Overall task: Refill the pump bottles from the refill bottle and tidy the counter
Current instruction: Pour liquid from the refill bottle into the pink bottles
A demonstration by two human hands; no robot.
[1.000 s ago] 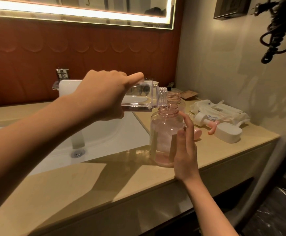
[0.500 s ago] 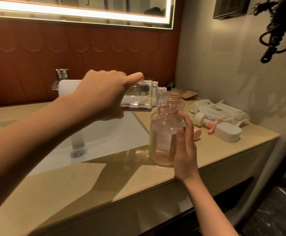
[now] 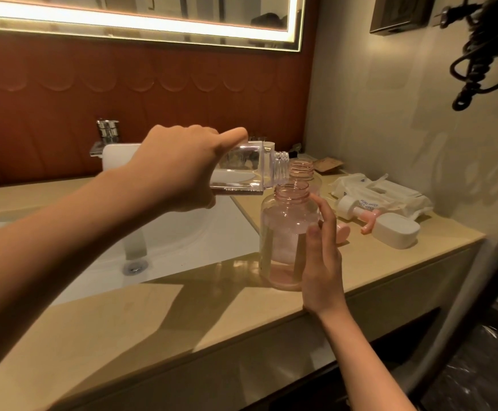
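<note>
My left hand (image 3: 179,167) grips a clear square refill bottle (image 3: 250,170), tipped on its side with its open neck just above the mouth of a pink see-through pump bottle (image 3: 283,232). That bottle stands uncapped on the beige counter (image 3: 182,315), with a little liquid at its bottom. My right hand (image 3: 321,262) steadies its right side, fingers against the glass. A second open pink bottle (image 3: 301,170) stands right behind it. A pink and white pump head (image 3: 360,212) lies on the counter to the right.
A white sink basin (image 3: 182,238) with a drain and chrome tap (image 3: 108,132) lies left of the bottles. A wet-wipes pack (image 3: 384,194) and a white box (image 3: 399,232) sit at the right. A black coiled cord (image 3: 479,48) hangs on the wall.
</note>
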